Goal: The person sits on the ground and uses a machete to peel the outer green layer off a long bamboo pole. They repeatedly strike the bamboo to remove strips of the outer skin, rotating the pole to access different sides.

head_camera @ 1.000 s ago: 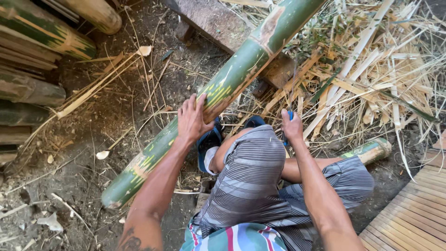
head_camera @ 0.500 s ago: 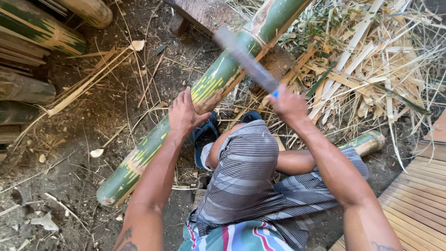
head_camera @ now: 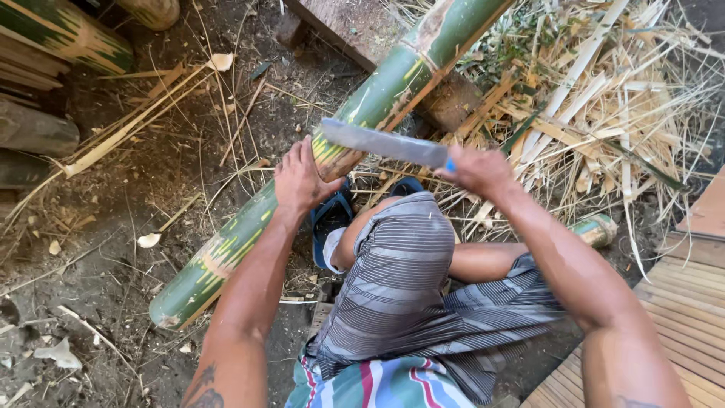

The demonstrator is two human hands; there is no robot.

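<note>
A: Where are your hands right now?

B: Your left hand (head_camera: pixel 298 177) lies flat on the green bamboo pole (head_camera: pixel 249 234), palm down and fingers spread over the curve rather than wrapped around it, so it presses the pole and does not clasp it. Your right hand (head_camera: pixel 477 170) is closed tight around the blue handle of a cleaver (head_camera: pixel 384 142), whose broad grey blade reaches out from your fist towards the left hand and hangs above the pole, not touching it.

A: So which step is this?

B: I'd judge it the raised part of a chopping stroke. The pole runs slantwise under your left palm, its near end on the dirt past your wrist and its far end up on a wooden block (head_camera: pixel 355 30).

A: What does the next move call for?

B: The blade stands close beside your left fingertips, so to my eye the stroke needs to land well clear of them, with the palm holding the round pole from rolling.

A: And the materials?

B: The pole is smooth, glossy, green with yellow streaks and pale ringed joints. Beyond your right fist lies a heap of dry split strips (head_camera: pixel 596 98), pale and fibrous. The blade looks dull and worn. The ground (head_camera: pixel 98 249) is dark dirt strewn with chips.
</note>
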